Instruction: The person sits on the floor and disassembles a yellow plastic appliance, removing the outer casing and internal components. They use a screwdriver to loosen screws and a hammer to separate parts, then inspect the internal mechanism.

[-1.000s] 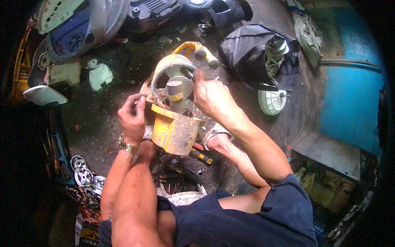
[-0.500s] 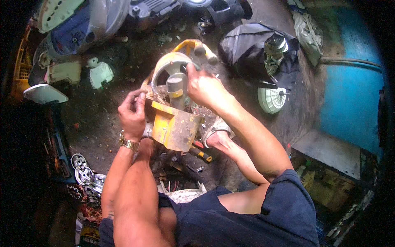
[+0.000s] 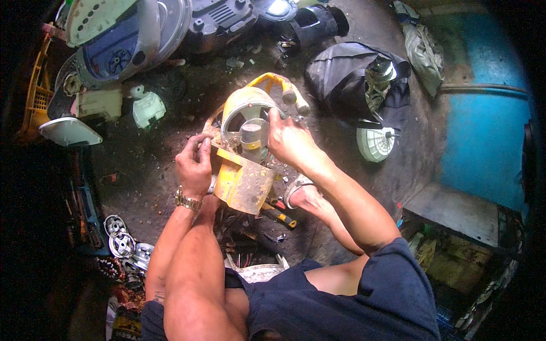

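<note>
A worn, dirty yellow machine housing [image 3: 245, 184] is held up in front of me, between my legs. Its upper part is an open round ring [image 3: 236, 103], with a yellow handle with grey ends [image 3: 273, 79] beyond it. Inside the opening stands a grey cylinder [image 3: 251, 135] with a yellow band. My left hand [image 3: 193, 167], a gold watch on its wrist, pinches the housing's left edge with thumb and fingertips. Closed at the ring's right side is my right hand [image 3: 289, 138]; a small dark piece shows by its thumb, too little of it to name.
Yellow-and-black handled tools [image 3: 278, 216] lie on the floor below the housing. Metal wheel-like parts [image 3: 121, 244] are at left. A black bag [image 3: 341, 77] and white ribbed disc [image 3: 376, 142] lie at right, near a blue wall [image 3: 483, 142]. Plastic casings [image 3: 219, 23] lie at the back.
The housing's ring and handle have come nearer to me, along with my right hand. My left hand keeps its pinch on the edge. The whole view has shifted slightly.
</note>
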Tool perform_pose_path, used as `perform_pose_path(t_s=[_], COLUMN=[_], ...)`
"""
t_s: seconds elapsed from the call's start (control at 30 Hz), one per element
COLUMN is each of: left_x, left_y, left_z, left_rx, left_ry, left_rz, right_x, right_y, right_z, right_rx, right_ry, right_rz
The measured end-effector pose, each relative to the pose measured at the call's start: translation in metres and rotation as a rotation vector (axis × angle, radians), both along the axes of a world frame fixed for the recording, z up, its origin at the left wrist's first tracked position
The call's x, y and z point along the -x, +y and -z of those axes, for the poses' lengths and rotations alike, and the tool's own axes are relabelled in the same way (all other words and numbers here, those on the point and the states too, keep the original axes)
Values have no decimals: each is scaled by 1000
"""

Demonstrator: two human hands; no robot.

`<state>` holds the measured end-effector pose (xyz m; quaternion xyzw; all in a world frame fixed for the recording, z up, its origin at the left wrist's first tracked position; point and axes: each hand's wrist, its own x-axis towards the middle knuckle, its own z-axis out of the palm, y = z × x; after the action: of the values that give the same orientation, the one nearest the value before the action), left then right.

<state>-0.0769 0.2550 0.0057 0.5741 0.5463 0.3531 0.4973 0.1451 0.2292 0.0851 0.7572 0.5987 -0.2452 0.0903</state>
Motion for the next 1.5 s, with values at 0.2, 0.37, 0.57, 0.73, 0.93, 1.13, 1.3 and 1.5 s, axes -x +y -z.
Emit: perform_pose_path(t_s=[0.2,0.37,0.57,0.73,0.93,1.13,1.3,1.5], left_x=[0,3,0,3,4,0,-3,-7], left_y=[-1,-1,-4,-6,-7,-7,-7,-9], left_z=[10,8,0,3,3,3,5,1], left_rx=[-21,-28,39,59,65,40,-7,22], left_ry=[-131,-52,-89,-77,-72,-119,-112,-78], left_rz=[-37,-3,-17,-15,-25,-66,-62,-97], right_x=[-6,-2,-2,-17,-54,-78,-76,-68], right_y=[-21,-62,-81,-92,-108,-135,-148,-149], right_z=[-12,-21,-12,13,44,97,119,128], right_rx=[-22,-234,-378,-516,-533,-433,-306,-364], right_ry=[72,252,508,643,599,564,614,668], right_rz=[43,312,515,591,749,887,923,840])
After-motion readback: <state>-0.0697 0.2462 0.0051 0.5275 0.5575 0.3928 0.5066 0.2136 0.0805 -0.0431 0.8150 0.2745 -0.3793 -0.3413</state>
